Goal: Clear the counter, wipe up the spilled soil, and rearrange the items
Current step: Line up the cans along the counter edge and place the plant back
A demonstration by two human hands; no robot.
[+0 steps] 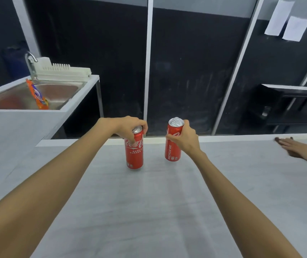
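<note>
Two red cans stand near the far edge of the counter [149, 202], side by side but apart; two hands of the wearer reach for them, one to each. The left hand [128, 127] comes over the top of the left can [134, 155], fingers curled down round its rim and upper wall; this can is upright on the counter. The right hand [185, 140] grips the right can [173, 146] from the side, fingers and thumb wrapped round its upper half below the silver lid; this can leans slightly, and whether its base touches the counter cannot be told. A third hand [296, 148], another person's, lies flat on the counter at the right edge, fingers straight and together. To the left sits one sink [59, 90] with one tap [30, 61]; one orange packet [38, 95] leans in the basin; one white rack [63, 70] sits behind it. Two papers [279, 17] hang on the wall, upper right.
</note>
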